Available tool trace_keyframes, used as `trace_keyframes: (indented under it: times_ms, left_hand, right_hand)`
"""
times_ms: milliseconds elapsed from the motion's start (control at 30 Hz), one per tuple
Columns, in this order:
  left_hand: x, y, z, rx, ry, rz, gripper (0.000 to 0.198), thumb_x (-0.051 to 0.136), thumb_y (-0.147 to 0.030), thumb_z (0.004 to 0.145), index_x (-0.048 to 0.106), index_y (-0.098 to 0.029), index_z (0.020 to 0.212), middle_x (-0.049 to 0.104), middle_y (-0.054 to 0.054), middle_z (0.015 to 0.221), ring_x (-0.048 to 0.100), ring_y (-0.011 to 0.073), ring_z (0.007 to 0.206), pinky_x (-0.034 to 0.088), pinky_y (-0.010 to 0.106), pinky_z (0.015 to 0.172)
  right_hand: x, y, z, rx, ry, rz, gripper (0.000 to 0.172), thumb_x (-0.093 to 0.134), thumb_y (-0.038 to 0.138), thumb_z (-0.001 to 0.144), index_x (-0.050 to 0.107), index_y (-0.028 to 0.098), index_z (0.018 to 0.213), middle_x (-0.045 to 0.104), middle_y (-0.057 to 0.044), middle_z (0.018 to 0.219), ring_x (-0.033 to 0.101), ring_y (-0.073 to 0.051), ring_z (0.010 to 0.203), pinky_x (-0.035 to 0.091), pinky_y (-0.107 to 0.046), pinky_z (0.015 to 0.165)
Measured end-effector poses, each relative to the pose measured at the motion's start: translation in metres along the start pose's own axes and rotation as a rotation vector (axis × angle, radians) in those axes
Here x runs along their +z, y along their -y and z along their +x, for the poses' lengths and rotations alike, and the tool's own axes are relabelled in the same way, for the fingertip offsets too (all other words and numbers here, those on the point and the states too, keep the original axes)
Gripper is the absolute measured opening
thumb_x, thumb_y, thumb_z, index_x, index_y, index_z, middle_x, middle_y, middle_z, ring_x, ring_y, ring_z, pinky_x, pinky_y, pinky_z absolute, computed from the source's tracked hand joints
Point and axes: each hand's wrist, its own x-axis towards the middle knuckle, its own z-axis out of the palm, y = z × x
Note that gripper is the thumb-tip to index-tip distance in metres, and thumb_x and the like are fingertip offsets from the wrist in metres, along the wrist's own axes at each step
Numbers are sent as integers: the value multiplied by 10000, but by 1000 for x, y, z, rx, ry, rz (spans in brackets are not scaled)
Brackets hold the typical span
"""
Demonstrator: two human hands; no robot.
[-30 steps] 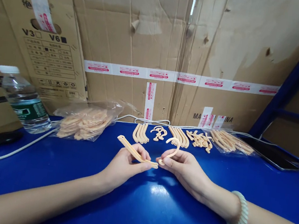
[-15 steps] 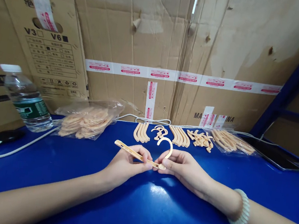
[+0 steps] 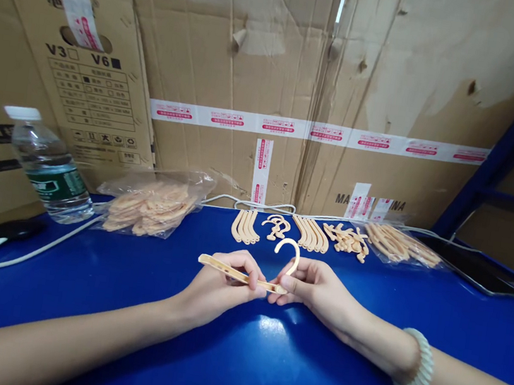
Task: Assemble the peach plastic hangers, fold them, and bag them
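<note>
Closed around a beige plastic hanger arm (image 3: 222,267) is my left hand (image 3: 225,280); the arm slants down to the right and its hollow side shows. My right hand (image 3: 314,283) pinches a beige hanger hook (image 3: 295,255) by its base, with the curve standing up. The arm's right end meets the hook's base between my fingertips; fingers partly hide the joint. Behind my hands lie a left row of hanger arms (image 3: 246,226), a few loose hooks (image 3: 276,226), a right row of arms (image 3: 310,234) and a heap of small hook pieces (image 3: 346,239).
A clear bag of hanger parts (image 3: 152,206) lies at left, another bag (image 3: 403,243) at right beside a dark phone (image 3: 471,267). A water bottle (image 3: 55,180), a black charger (image 3: 15,230) and white cable stand left. Cardboard (image 3: 235,75) walls the back of the blue table (image 3: 232,367).
The hanger arm has rolled a little in my left hand, so more of its hollow side shows. The hook stays upright in my right hand; the whole view has shifted slightly.
</note>
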Motion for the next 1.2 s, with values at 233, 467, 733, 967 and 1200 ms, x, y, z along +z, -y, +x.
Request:
trace_keyframes:
  times_ms: [233, 467, 733, 967, 1200]
  left_hand:
    - [1, 2, -2, 23, 22, 6, 193, 702, -177, 735, 556, -154, 611, 625, 19, 739, 611, 137, 691, 477, 245, 648]
    - [5, -1, -2, -14, -2, -11, 193, 696, -159, 711, 541, -160, 595, 614, 2, 688, 616, 134, 660, 485, 239, 615]
    - [5, -2, -2, -18, -8, 30, 203, 705, -209, 693, 537, -166, 587, 591, -2, 673, 584, 132, 635, 456, 239, 594]
    - [6, 1, 1, -103, -84, 81, 243, 739, -269, 662, 523, -167, 616, 555, -23, 617, 534, 119, 584, 405, 226, 549]
    - [5, 4, 5, -210, -184, -201, 396, 799, -189, 583, 522, -179, 866, 595, -55, 713, 606, 122, 679, 466, 244, 660]
  right_hand:
    - [4, -2, -1, -44, -44, -80, 374, 830, 426, 642, 587, 150, 708, 702, -41, 651, 690, -162, 610, 535, -258, 600]
    - [6, -4, -1, -83, -51, -129, 300, 793, 363, 661, 567, 167, 680, 674, -18, 597, 673, -160, 571, 517, -257, 560]
    - [10, -7, 0, -126, -100, -178, 245, 743, 323, 675, 545, 179, 672, 637, 3, 551, 646, -154, 515, 501, -250, 512]
    - [10, -7, 0, -130, -92, -159, 338, 774, 429, 676, 553, 175, 707, 650, -12, 592, 659, -169, 563, 524, -278, 559]
    - [12, -2, -3, -266, -168, -271, 332, 780, 451, 692, 597, 175, 671, 610, -3, 679, 537, -120, 570, 457, -238, 515]
